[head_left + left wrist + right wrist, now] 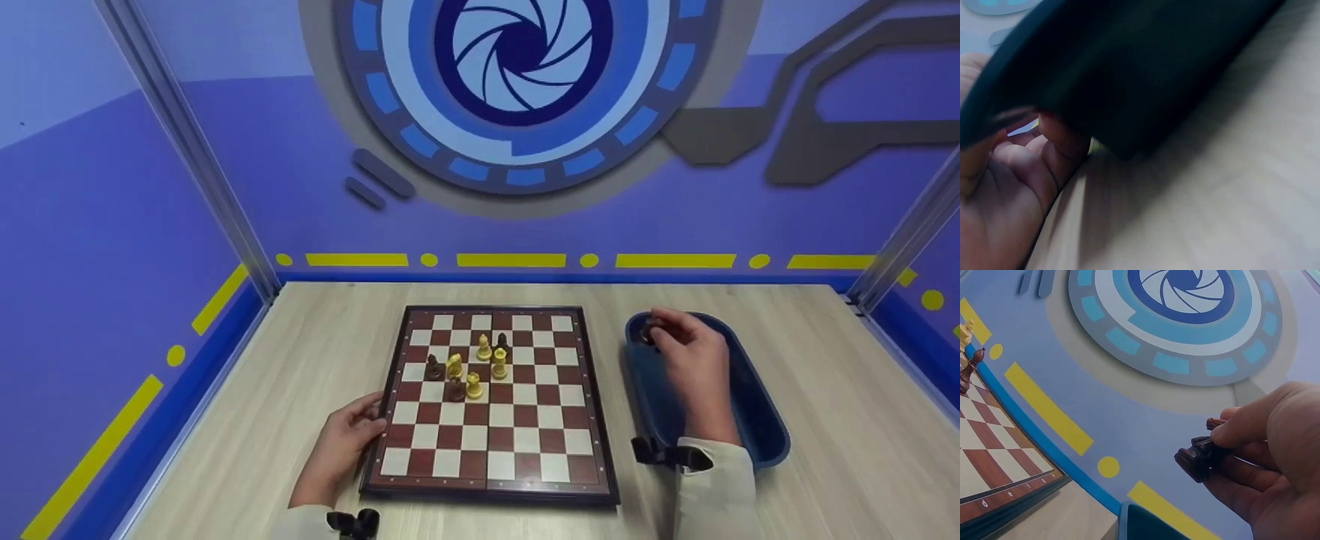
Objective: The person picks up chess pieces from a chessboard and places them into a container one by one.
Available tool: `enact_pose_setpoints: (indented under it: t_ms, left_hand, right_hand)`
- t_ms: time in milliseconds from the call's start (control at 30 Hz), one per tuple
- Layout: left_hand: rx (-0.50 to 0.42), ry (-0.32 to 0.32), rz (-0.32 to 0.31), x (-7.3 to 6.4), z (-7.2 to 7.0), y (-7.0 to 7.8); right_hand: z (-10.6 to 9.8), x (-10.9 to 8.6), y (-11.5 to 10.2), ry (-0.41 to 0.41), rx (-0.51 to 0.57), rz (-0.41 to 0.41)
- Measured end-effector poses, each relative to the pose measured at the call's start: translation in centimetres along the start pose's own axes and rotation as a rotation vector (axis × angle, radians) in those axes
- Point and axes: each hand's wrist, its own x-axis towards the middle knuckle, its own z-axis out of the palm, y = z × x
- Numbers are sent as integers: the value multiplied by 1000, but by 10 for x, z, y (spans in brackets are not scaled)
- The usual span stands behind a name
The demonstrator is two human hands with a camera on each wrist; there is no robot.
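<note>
A brown-and-white chessboard [540, 412] lies on the table, with several yellow chess pieces [499, 364] and dark brown chess pieces [433, 367] standing close together left of and around its centre line. My left hand [341, 439] grips the board's left edge between thumb and bent fingers; the left wrist view shows this hand [1016, 180] against a dark, blurred side. Over the far left part of a blue tub [765, 409], my right hand [694, 364] pinches a dark chess piece [1199, 457]. A reddish-brown bit also shows at its fingertips; whether it is a second piece I cannot tell.
The tub stands right of the board, a narrow strip of wooden table [619, 390] between them. A blue-purple wall [480, 225] with yellow marks rises behind the table, and side walls stand at left and right.
</note>
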Motion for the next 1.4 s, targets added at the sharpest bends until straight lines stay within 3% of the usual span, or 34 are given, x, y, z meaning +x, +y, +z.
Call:
enact_pose_setpoints:
  t_ms: [300, 667, 900, 1200, 1400]
  left_hand:
    - [-26, 18, -36, 0, 0, 0]
    - [-53, -19, -12, -1, -1, -1]
    - [-25, -17, -6, -3, -2, 0]
    - [15, 14, -6, -1, 1, 0]
    - [-12, 21, -20, -1, 2, 1]
  right_hand:
    - [-1, 1, 4, -14, -9, 40]
    - [-1, 1, 5, -23, -51, 94]
    - [-3, 1, 8, 14, -130, 75]
    - [-5, 1, 7, 12, -144, 70]
    - [-4, -1, 5, 6, -131, 70]
